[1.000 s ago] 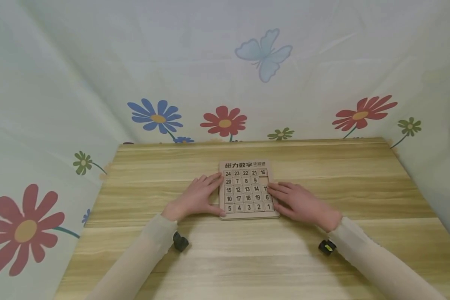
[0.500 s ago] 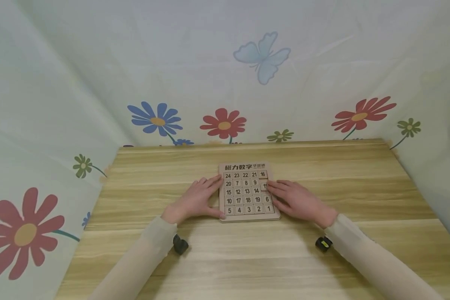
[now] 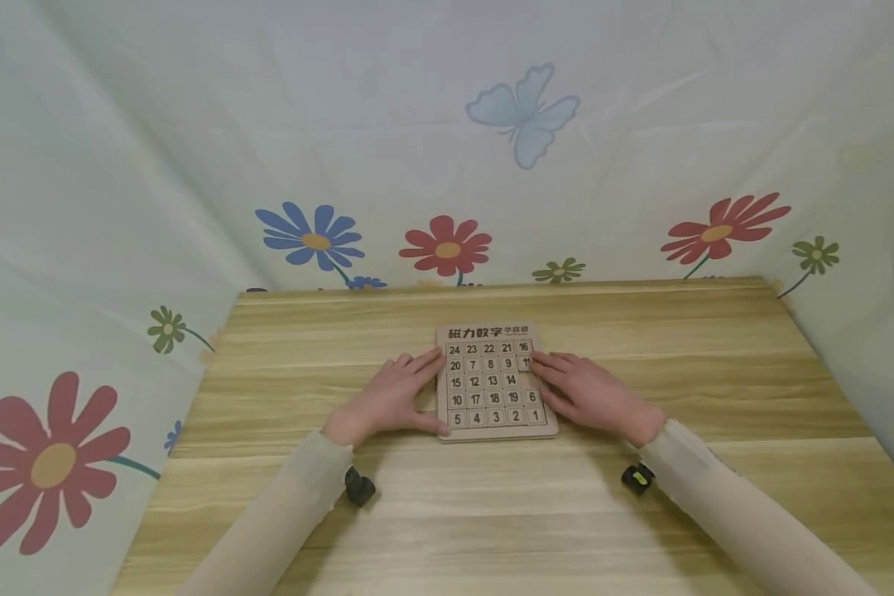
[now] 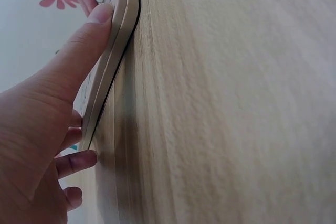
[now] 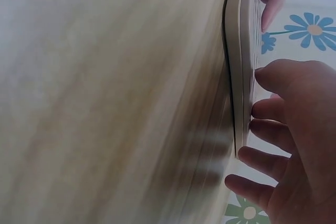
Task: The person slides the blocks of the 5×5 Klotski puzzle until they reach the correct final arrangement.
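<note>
My left hand (image 3: 387,399) lies spread against the sliding-number puzzle (image 3: 495,433) while my right hand (image 3: 594,394), fingers extended, touches tile 11 (image 3: 524,363), probably light, stiff, best slid by its face.

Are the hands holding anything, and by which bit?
Nothing looks properly gripped. The left hand rests against the left edge of the number puzzle, thumb at the near corner. The right hand touches the 11 tile and the puzzle's right edge.

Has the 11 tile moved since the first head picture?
Yes, up one row. A second ago the 11 tile sat beside the 14 tile; now it sits beside the 9 tile.
</note>
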`<state>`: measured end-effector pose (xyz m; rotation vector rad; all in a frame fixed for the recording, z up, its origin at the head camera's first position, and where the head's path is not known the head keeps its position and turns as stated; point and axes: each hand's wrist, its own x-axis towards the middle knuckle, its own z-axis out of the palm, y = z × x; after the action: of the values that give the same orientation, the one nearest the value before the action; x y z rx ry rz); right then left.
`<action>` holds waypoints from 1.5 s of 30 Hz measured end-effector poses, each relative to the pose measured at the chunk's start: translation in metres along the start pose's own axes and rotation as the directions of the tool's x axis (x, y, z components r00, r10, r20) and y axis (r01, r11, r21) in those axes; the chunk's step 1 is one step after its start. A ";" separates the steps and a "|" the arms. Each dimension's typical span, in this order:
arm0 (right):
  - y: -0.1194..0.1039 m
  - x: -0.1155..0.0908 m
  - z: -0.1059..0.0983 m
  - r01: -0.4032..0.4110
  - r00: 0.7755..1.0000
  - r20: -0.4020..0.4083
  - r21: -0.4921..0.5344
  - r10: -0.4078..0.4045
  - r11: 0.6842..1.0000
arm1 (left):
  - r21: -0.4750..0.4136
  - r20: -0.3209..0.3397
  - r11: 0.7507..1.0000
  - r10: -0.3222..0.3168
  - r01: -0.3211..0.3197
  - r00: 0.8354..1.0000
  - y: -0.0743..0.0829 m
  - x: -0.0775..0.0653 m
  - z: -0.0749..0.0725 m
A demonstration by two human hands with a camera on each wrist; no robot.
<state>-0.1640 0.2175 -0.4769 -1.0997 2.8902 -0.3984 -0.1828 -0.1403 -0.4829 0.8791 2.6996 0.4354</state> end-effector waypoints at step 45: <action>-0.014 -0.039 0.005 0.113 0.993 -0.038 -0.014 -0.114 0.993 | 0.035 -0.035 0.999 0.022 -0.021 0.999 -0.001 -0.001 0.001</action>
<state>-0.1245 0.2319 -0.4810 -1.2767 2.8751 -0.4119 -0.1822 -0.1409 -0.4841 0.9194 2.7399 0.4142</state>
